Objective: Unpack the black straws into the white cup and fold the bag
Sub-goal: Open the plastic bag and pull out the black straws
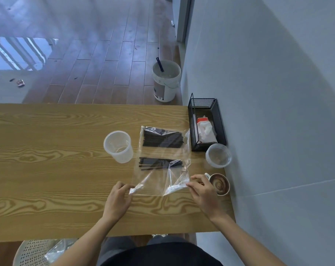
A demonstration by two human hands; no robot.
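Far out beyond the left hand (117,198), up and slightly to its own left: white cup (118,146), upright, mouth open, standing just beside the left edge of the bag, nothing in it that can be made out.

Left hand palm down on the wooden table (48,150), fingertips pressed together in a pinch on the near left corner of the clear bag (162,181), corner lifted a little off the wood.

Between the two hands and stretching away from them: bag lying flat, near edge raised and crumpled. Inside, black straws (161,163) in two bunches, one near the middle, a thicker one at the far end. Long axis of every straw crosswise, running left to right, parallel to the line between the hands, so at right angles to the pull toward the body.

Right hand (203,192) likewise closed in a pinch on the near right corner of the bag, other fingers curled loosely.

Just beyond the right hand, close to touching: a mug with brown swirled contents (219,184). Judged nearer to the cup: left hand.
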